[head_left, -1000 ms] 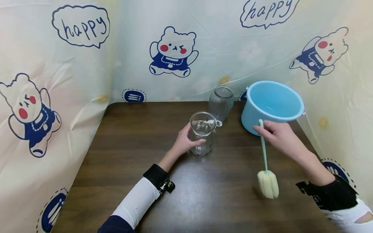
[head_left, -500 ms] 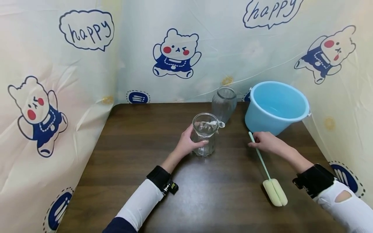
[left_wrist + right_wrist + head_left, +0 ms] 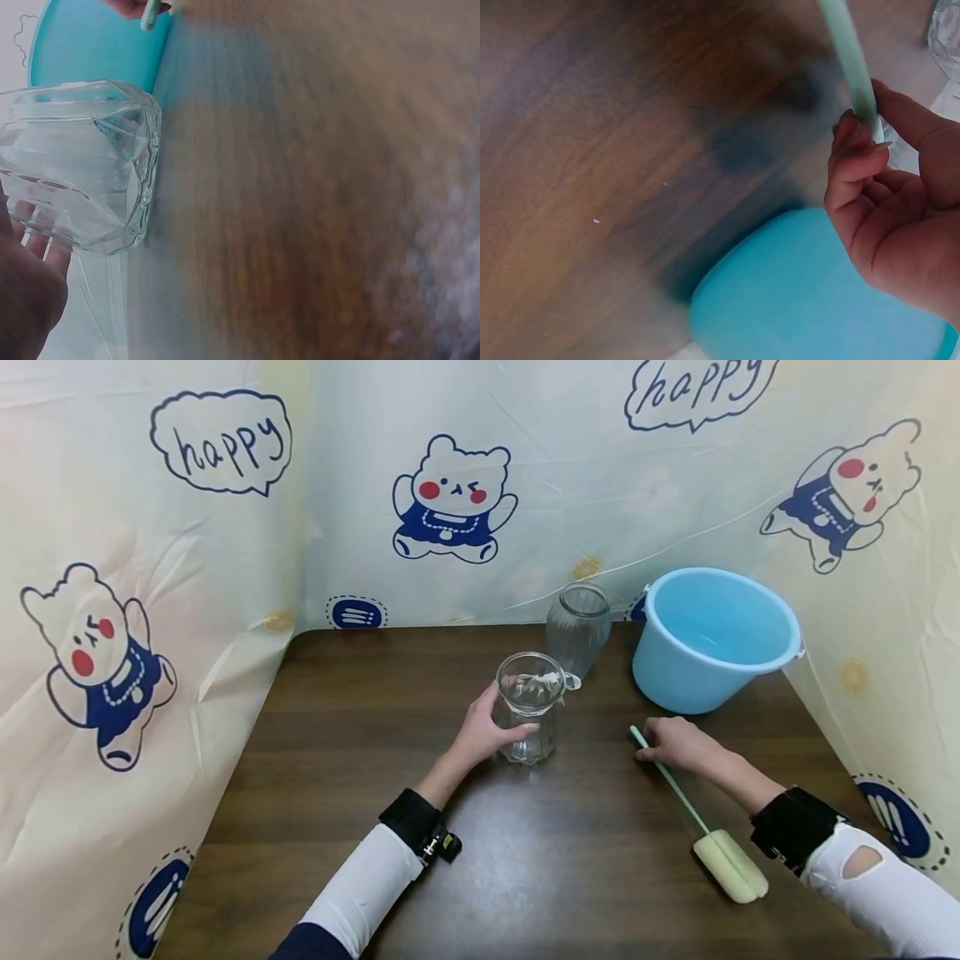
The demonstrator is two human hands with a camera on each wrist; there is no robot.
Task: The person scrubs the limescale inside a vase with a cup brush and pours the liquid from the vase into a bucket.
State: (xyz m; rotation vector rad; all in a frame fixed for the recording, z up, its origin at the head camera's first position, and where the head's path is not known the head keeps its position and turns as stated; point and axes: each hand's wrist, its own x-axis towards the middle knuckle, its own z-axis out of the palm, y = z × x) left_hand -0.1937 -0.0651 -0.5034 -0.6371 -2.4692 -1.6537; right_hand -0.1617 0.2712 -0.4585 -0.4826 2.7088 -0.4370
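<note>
My left hand [image 3: 480, 731] holds a clear glass jar [image 3: 531, 718] upright on the table, fingers and thumb round its side. A white tie with a small bow circles the jar's neck. In the left wrist view the jar's ridged base [image 3: 142, 180] shows close to the wood. With thumb and fingers my right hand [image 3: 686, 745] pinches the thin green handle of a sponge brush [image 3: 729, 866] near its end. The brush's pale yellow sponge head points toward the front right, low over the table. In the right wrist view the handle [image 3: 849, 56] runs up from my fingertips.
A second glass jar [image 3: 577, 631] stands behind the first, near the back edge of the dark wooden table [image 3: 360, 710]. Right of it is a light blue bucket [image 3: 678, 672], just beyond my right hand. A printed curtain [image 3: 337, 510] hangs around the back and sides.
My right hand has come down and toward me from in front of the bucket, and the brush has swung from nearly upright to a low slant. My left hand keeps its hold on the jar.
</note>
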